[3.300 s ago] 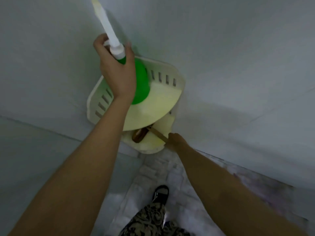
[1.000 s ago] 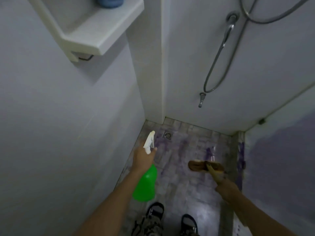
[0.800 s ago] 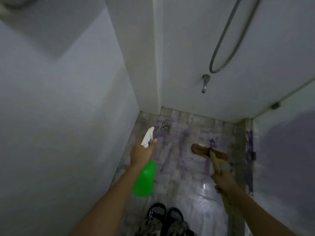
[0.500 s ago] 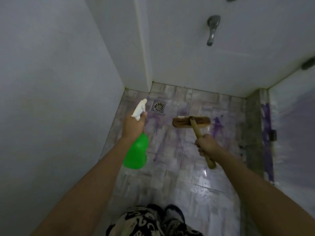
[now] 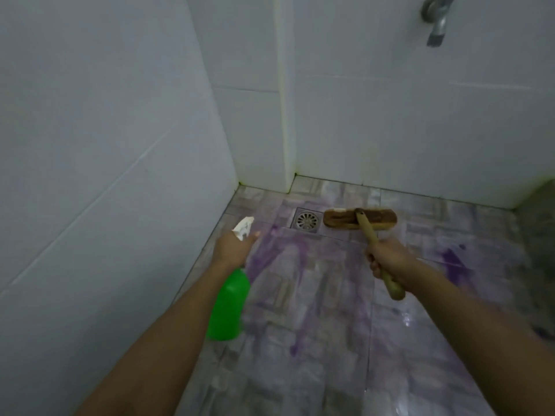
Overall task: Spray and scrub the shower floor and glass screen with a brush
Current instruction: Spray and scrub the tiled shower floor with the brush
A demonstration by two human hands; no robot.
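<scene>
Gripping brush (image 5: 360, 219) handle: right hand (image 5: 387, 259) fingers wrapped. Left hand (image 5: 232, 247) fingers clasp spray bottle (image 5: 228, 304) neck.

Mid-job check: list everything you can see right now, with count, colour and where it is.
spray bottle: one, green body with white trigger head, held over the floor's left side
brush: one, brown wooden head and handle, head beside the drain
drain: one, metal, far floor, left of the brush head
floor: one, grey tiles with purple streaks
tap: one, grey metal, top right on the wall
walls: white tiles, left and far side
left hand: grips the spray bottle's neck
right hand: grips the brush handle
</scene>
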